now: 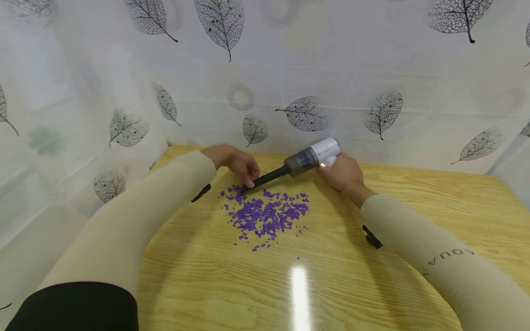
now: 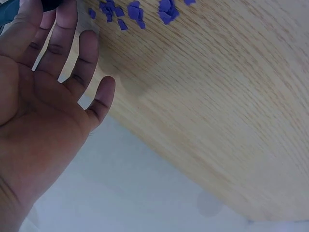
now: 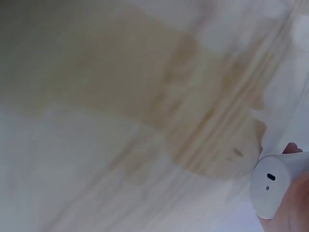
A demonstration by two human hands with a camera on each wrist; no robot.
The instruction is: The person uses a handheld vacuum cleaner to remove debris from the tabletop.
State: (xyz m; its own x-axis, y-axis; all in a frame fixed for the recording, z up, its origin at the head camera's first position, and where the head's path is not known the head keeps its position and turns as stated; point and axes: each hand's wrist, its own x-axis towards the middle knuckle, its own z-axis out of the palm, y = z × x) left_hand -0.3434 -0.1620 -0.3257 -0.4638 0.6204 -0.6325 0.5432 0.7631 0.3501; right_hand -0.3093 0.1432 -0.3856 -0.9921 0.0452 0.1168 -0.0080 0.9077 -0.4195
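A small handheld vacuum (image 1: pixel 311 157) with a white body, grey dust cup and black nozzle lies low over the wooden table (image 1: pixel 372 276), pointing left. My right hand (image 1: pixel 340 173) grips its handle; the right wrist view shows the vacuum's white rear end (image 3: pixel 274 186), blurred. The nozzle tip meets the far edge of a pile of purple paper scraps (image 1: pixel 267 214). My left hand (image 1: pixel 247 176) is at the nozzle tip. In the left wrist view that left hand (image 2: pixel 63 63) has straight fingers, the black nozzle (image 2: pixel 49 4) at their tips and scraps (image 2: pixel 126 10) just beyond.
A white curtain with leaf prints (image 1: pixel 306 112) hangs close behind the table and along its left side. The table's left edge (image 2: pixel 159 154) runs just beside my left hand. A bright light glare (image 1: pixel 299 294) lies on the near tabletop.
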